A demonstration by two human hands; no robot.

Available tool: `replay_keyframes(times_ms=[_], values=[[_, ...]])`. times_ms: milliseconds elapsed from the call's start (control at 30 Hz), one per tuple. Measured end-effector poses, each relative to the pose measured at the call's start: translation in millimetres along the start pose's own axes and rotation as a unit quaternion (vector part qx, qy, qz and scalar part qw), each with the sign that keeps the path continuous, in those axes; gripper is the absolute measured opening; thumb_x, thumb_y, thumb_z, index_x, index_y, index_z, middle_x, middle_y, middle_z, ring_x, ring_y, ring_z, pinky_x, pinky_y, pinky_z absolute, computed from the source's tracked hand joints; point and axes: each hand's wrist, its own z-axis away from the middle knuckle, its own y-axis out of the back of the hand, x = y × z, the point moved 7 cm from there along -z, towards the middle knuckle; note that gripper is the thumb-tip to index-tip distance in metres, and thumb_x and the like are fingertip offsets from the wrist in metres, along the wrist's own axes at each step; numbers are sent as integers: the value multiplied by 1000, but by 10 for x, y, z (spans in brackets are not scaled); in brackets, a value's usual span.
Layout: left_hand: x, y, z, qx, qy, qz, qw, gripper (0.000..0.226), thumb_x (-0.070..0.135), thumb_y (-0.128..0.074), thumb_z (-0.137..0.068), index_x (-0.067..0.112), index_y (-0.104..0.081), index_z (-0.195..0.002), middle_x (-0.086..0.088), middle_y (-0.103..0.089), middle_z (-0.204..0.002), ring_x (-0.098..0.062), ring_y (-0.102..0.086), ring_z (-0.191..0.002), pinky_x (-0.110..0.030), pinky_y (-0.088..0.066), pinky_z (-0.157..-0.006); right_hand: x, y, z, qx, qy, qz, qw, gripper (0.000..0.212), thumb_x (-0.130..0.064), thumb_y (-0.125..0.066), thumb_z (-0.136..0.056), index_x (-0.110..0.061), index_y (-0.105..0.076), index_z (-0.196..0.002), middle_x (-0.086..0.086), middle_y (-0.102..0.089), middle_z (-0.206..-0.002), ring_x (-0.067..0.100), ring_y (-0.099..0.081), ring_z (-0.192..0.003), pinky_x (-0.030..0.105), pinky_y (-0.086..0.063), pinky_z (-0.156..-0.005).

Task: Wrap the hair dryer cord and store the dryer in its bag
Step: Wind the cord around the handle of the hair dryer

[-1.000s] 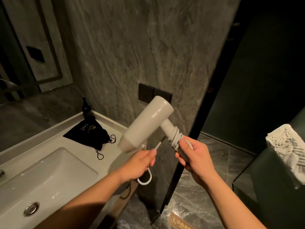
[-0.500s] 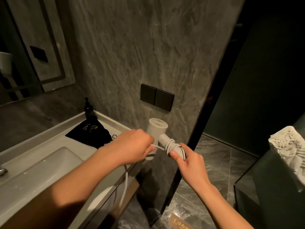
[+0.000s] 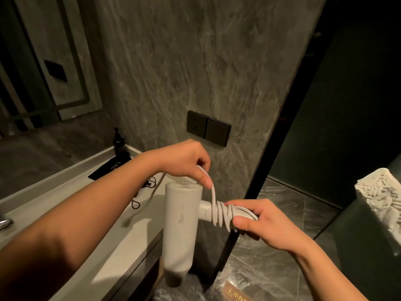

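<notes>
A white hair dryer (image 3: 181, 231) hangs in mid-air over the counter's right end, barrel vertical, handle pointing right. My right hand (image 3: 260, 222) is shut on the handle's end. Several turns of the white cord (image 3: 221, 212) are coiled round the handle beside my fingers. My left hand (image 3: 186, 161) is above the barrel and pinches the free length of cord, which runs down to the coils. The black drawstring bag (image 3: 108, 168) lies flat on the counter at the back, partly hidden by my left forearm.
A white vanity counter (image 3: 121, 235) with a sink runs along the left. A dark pump bottle (image 3: 119, 141) stands in the back corner. A wall socket and switch (image 3: 208, 128) sit above the dryer. A white textured towel (image 3: 382, 205) is at the right edge.
The dryer has turned so its barrel now points downward and sits closer to me. My left hand has swung over the top of the barrel, pulling the cord up. More coils lie on the handle.
</notes>
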Motion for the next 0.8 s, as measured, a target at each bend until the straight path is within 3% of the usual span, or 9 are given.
replay_keyframes(times_ms=[133,233,267,333,400,467,600,700,800], values=[[-449,-217,-98,19,30,148,988,8,20,-78,-82,12,-78,-84,-6,-76,-85,-20,-69,-78,-38,-58,-79,-59,29,22,33,45,-99,994,53,-46,-72,-89,-7,-74,-124,-4,-71,-73,1,-58,-58,14,-46,-55],[-1310,-658,-193,15,126,235,964,29,33,-72,-86,13,-72,-107,-11,-70,-106,-24,-65,-95,-47,-54,-90,10,95,11,89,58,-200,974,70,-56,-73,-85,-1,-71,-127,2,-67,-67,5,-55,-49,15,-40,-44],[-1346,-761,-190,10,137,264,955,38,35,-68,-89,8,-69,-116,-13,-68,-108,-25,-65,-94,-44,-56,-87,40,123,2,115,55,-229,965,70,-58,-76,-82,-4,-73,-126,5,-66,-67,7,-54,-47,15,-39,-43],[-942,-813,-66,28,124,305,944,38,27,-60,-95,-6,-65,-112,-14,-65,-86,-16,-61,-68,-25,-51,-65,117,187,-21,187,29,-290,938,70,-64,-83,-71,-15,-78,-121,8,-67,-68,10,-57,-50,15,-41,-42],[-544,-960,52,23,127,347,929,36,35,-56,-98,3,-70,-106,4,-59,-69,-6,-51,-55,-21,-43,-58,164,274,-42,258,21,-309,915,69,-66,-83,-68,-17,-80,-117,7,-67,-68,9,-57,-50,14,-42,-42],[-439,-1112,141,30,117,321,939,37,40,-49,-102,13,-74,-107,12,-54,-61,-5,-46,-56,-22,-41,-61,195,402,-23,334,22,-247,909,54,-59,-75,-83,-15,-79,-113,7,-64,-65,11,-51,-48,17,-40,-43],[-321,-1024,202,64,114,168,977,33,29,-45,-104,11,-72,-109,9,-57,-62,-4,-50,-55,-25,-43,-60,403,519,29,450,-41,-57,890,19,-31,-65,-99,-23,-79,-108,-6,-68,-69,9,-55,-58,32,-46,-59],[-63,-945,242,49,73,6,996,33,31,-41,-103,9,-65,-104,-5,-67,-82,-20,-61,-77,-39,-50,-75,534,429,29,461,-85,21,883,18,-34,-65,-98,-27,-77,-109,-6,-73,-79,10,-63,-68,33,-49,-65],[100,-804,330,51,59,-119,990,28,34,-39,-101,16,-58,-94,-7,-65,-87,-27,-62,-81,-42,-53,-73,633,376,16,437,-126,109,884,37,-45,-62,-97,-23,-72,-125,-3,-78,-100,17,-71,-91,39,-58,-80]])
